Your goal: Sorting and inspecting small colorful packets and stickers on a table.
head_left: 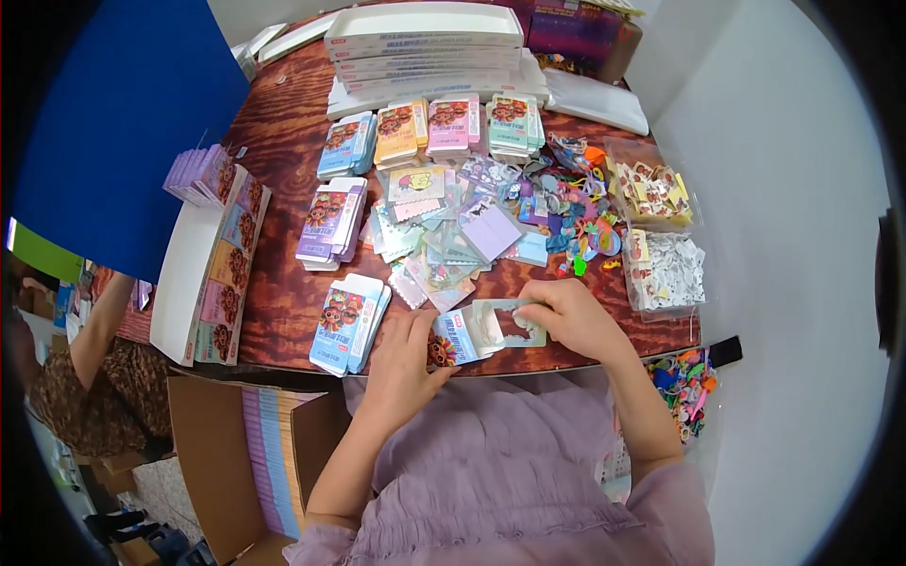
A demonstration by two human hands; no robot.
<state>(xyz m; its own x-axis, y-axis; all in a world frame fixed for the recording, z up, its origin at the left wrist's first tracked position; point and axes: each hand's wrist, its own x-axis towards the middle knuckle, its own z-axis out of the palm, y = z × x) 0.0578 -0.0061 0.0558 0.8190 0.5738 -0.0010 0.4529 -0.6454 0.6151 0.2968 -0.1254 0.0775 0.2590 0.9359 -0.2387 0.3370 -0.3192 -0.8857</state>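
At the near table edge, my left hand (401,363) is closed on a small blue cardboard box (455,341) lying on its side, its open end facing right. My right hand (571,319) pinches a clear-edged card (521,332) with a dark picture, at the mouth of that box. Whether the card's left end is inside the box, I cannot tell. Just left of my left hand lies a stack of flattened-looking blue boxes (342,323). Beyond my hands spreads a loose pile of pastel cards (453,231), with a purple card (489,231) on top.
Coloured small toys (590,222) lie right of the cards, beside clear trays of stickers (668,269). Box stacks (454,123) stand behind, below piled white trays (425,42). A filled display tray (184,278) is at left, a carton (212,453) below. Another person's arm (106,325) shows far left.
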